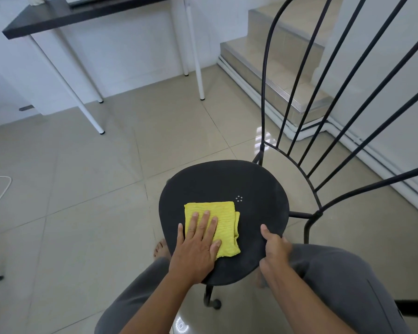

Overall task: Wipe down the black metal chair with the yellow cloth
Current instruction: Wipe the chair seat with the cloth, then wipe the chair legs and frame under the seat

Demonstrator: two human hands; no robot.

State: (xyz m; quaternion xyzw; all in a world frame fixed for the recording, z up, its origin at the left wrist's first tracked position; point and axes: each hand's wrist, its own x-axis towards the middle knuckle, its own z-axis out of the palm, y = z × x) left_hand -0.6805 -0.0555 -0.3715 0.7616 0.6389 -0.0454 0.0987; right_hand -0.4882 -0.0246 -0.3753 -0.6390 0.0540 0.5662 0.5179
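The black metal chair (227, 189) stands on the tiled floor (82, 177), its thin-barred backrest (336, 92) rising to the right of the round seat (256, 237). On the seat's near-left part lies the folded yellow cloth (223, 218), pressed flat under the left hand (198, 247), whose fingers are spread wide over it. The right hand (274, 247) is closed around the seat's near-right rim, thumb on top, steadying the chair. The step in hand looks like wiping the seat top; the next move likely calls for sweeping the cloth across the uncovered far half, past the small ring of holes (238, 198), with the bars and legs left to do. No brand, label or writing can be read anywhere.
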